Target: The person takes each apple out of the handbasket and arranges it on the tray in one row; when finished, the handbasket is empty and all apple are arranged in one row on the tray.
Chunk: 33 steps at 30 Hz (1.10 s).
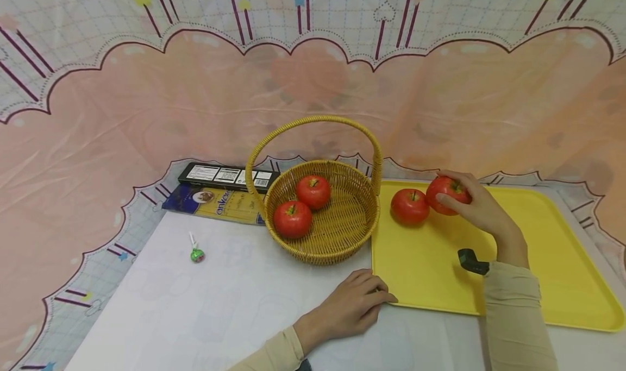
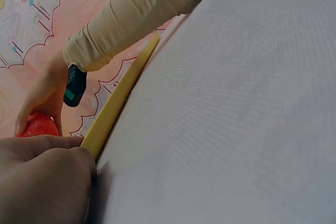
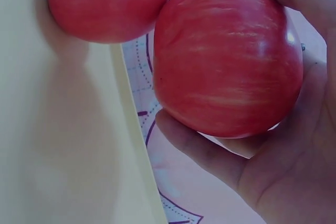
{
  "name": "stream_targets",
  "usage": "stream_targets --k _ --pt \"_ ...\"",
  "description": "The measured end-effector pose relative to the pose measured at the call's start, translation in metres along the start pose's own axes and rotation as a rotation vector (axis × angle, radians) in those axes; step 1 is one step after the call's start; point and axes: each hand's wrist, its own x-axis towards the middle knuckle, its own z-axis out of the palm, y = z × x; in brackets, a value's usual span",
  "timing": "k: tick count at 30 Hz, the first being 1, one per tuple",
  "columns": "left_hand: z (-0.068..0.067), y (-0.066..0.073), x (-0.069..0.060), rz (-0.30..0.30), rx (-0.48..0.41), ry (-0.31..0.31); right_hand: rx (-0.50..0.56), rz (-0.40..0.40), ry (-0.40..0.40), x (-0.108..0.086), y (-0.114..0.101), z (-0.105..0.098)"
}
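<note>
My right hand (image 1: 481, 205) grips a red apple (image 1: 444, 195) with fingers and thumb around its sides, above the yellow tray (image 1: 420, 273). In the right wrist view the held apple (image 3: 228, 56) is up close, with the second apple (image 3: 107, 3) beside it. That second apple (image 1: 409, 207) sits on the tray's left part. My left hand (image 1: 349, 306) rests at the tray's near left corner, fingers loosely bent and touching its edge. The left wrist view shows this hand (image 2: 44, 177) against the tray rim (image 2: 118, 103); some fingertips are hidden.
Left of the tray stands a wicker basket (image 1: 337, 251) with a tall handle, holding two red apples (image 1: 292, 219). Behind and left lie a black box (image 1: 227, 176) and a pasta packet (image 1: 215, 202). A green lollipop (image 1: 197, 254) lies on the white table (image 1: 205, 311).
</note>
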Motion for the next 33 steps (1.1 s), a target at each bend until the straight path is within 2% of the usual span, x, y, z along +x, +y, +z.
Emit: stream_targets --k 23,33 --pt "-0.001 0.001 0.0 -0.005 0.0 0.021 -0.032 0.075 -0.147 0.003 0.018 -0.004" --pt "0.0 0.0 0.0 0.0 0.002 0.012 -0.047 0.117 -0.157 0.001 0.026 0.0"
